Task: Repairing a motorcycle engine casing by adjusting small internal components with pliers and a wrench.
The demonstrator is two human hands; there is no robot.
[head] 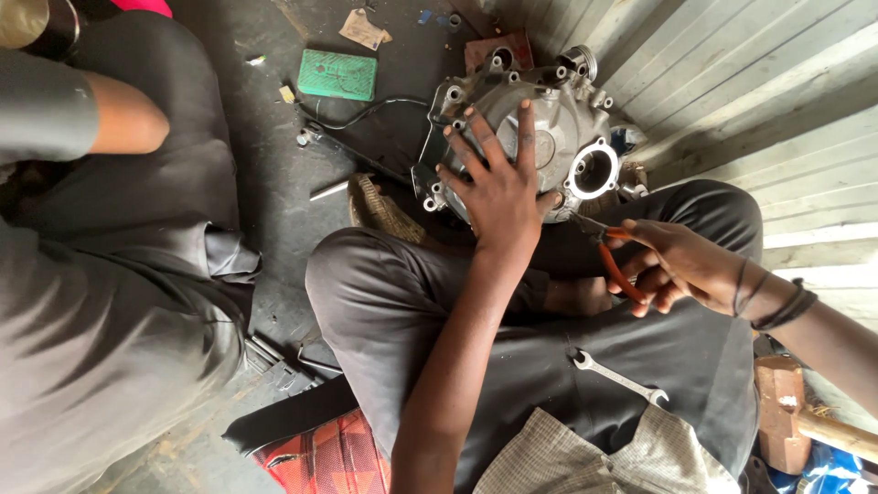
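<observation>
Your engine casing (540, 137) is hemmed in; the corrugated wall (732, 82) shuts off twelve through three o'clock; a second person's knee (174, 137) crowds nine o'clock; cable (366, 114) and green box (337, 74) litter eleven; the spanner (619, 376) lies at six on your lap; bare floor (274, 183) opens toward ten.

One grey metal engine cover (540, 137); one pair of orange-handled pliers (611, 256); one open-ended spanner (620, 377); one hammer (786, 412); one green flat box (337, 75); two working hands, left hand (498, 183), right hand (681, 265).
</observation>
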